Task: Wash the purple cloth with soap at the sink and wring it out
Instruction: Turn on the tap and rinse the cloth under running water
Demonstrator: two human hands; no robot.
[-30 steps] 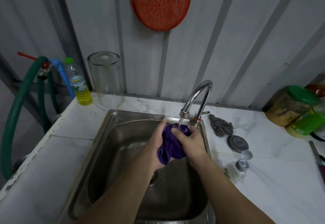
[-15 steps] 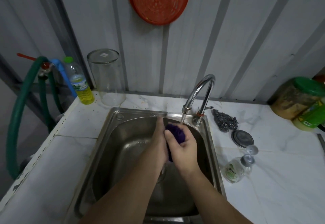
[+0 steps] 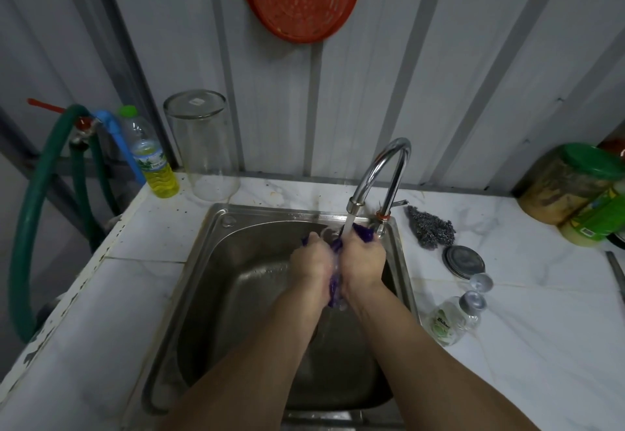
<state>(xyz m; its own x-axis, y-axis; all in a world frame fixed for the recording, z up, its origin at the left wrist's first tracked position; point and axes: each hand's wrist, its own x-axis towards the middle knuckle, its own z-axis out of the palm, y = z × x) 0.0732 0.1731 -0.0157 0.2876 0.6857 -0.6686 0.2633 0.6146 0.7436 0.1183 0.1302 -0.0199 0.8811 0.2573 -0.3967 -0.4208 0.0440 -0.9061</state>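
Observation:
Over the steel sink (image 3: 216, 244), my left hand (image 3: 309, 261) and my right hand (image 3: 363, 258) press together, both closed on the purple cloth (image 3: 363, 232). The cloth is mostly hidden between my palms; purple shows above the right hand, beside the left knuckles and below the wrists. Water runs from the curved chrome faucet (image 3: 389, 163) onto the cloth and my hands. A small clear soap bottle (image 3: 446, 324) lies on its side on the counter right of the sink.
A steel scourer (image 3: 431, 227), a round metal lid (image 3: 464, 261) and a small cap (image 3: 482, 283) lie right of the sink. Green-lidded jars (image 3: 571, 184) stand far right. A yellow-liquid bottle (image 3: 154, 157) and glass jar (image 3: 203, 146) stand back left by a green hose (image 3: 27, 214).
The bunched cloth was held up between my hands under the tap; now both hands are pressed closer together around it, hiding most of it, with water splashing over them.

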